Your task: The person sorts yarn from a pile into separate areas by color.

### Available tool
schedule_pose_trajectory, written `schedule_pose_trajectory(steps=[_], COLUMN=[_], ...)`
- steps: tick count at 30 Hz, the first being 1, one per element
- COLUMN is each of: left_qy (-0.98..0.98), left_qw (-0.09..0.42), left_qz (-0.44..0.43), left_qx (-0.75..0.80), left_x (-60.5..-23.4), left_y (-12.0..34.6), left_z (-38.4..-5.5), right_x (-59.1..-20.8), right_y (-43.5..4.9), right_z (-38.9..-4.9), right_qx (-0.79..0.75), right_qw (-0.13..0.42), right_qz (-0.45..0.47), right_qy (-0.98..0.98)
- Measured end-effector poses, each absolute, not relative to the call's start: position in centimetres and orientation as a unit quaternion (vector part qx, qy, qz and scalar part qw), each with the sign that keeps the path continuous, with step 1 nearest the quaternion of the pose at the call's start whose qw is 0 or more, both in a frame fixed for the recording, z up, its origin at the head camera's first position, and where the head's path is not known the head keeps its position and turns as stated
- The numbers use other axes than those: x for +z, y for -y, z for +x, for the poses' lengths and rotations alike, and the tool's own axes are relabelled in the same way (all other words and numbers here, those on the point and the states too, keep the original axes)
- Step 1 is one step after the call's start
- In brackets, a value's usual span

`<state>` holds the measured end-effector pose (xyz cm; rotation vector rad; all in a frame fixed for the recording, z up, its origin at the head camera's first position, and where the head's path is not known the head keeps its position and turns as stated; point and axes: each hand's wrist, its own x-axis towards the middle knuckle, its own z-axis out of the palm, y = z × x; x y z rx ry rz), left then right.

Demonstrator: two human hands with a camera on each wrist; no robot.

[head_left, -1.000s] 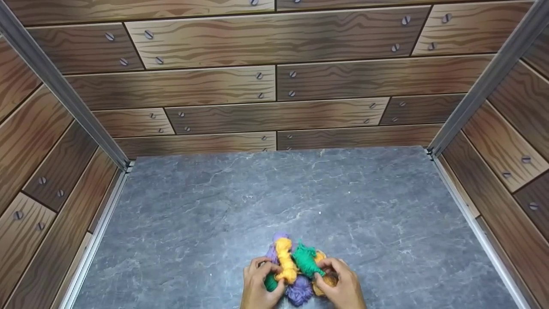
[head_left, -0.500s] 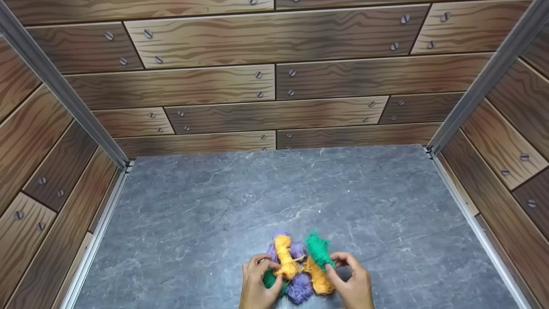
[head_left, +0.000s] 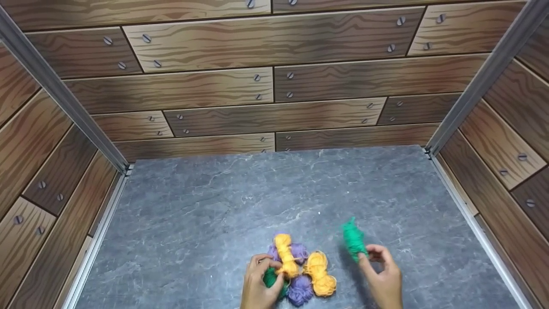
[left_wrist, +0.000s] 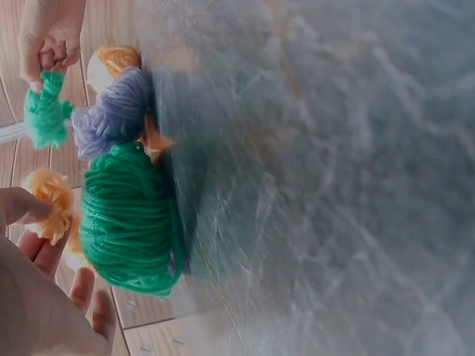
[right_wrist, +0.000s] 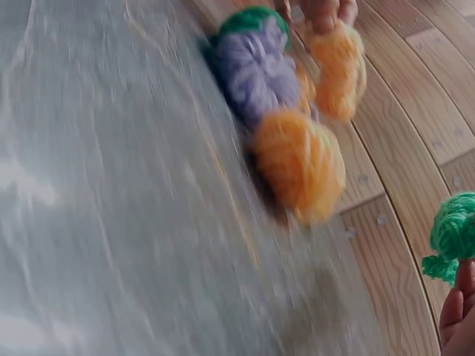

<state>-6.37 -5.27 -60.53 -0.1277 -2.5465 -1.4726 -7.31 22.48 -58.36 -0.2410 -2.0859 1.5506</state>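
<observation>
Between thumb and fingers, my right hand (head_left: 384,277) pinches the lower end of a green yarn skein (head_left: 354,240), raised above the table to the right of the pile. My left hand (head_left: 260,283) pinches the near end of a yellow yarn skein (head_left: 284,253), which the right wrist view shows hanging clear of the table. Beneath that hand sits a darker green yarn skein (left_wrist: 130,222), partly hidden in the head view. A purple skein (head_left: 300,291) lies beside it, and another purple one (head_left: 299,252) is farther back. A second yellow skein (head_left: 319,274) rests at the pile's right.
A grey marbled tabletop (head_left: 214,206) spreads around the pile. Wood-plank patterned walls (head_left: 274,81) enclose it at the back and both sides, with metal rails (head_left: 476,221) along the side edges.
My right hand has carried the green skein off the pile, rightward and slightly away from me, uncovering the yellow skein beneath. My left hand has stayed nearly still, holding its yellow skein.
</observation>
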Motion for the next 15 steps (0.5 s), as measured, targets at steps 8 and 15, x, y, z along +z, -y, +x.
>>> schedule_pose_trajectory(steps=[8,15], left_qy=[0.842,0.841], left_qw=[0.122,0.143], left_qz=[-0.071,-0.083], left_qx=[-0.521,-0.516], left_x=[-60.9,-61.0], left_y=[5.2,5.0], left_z=[-6.4,-6.7], right_x=[-59.8,-61.7], right_y=[-26.2,-29.0], right_z=[-8.1,-8.9], right_qx=[0.576,0.603], right_qw=[0.249,0.205], right_qz=[-0.131,-0.187], right_qy=[0.768,0.748])
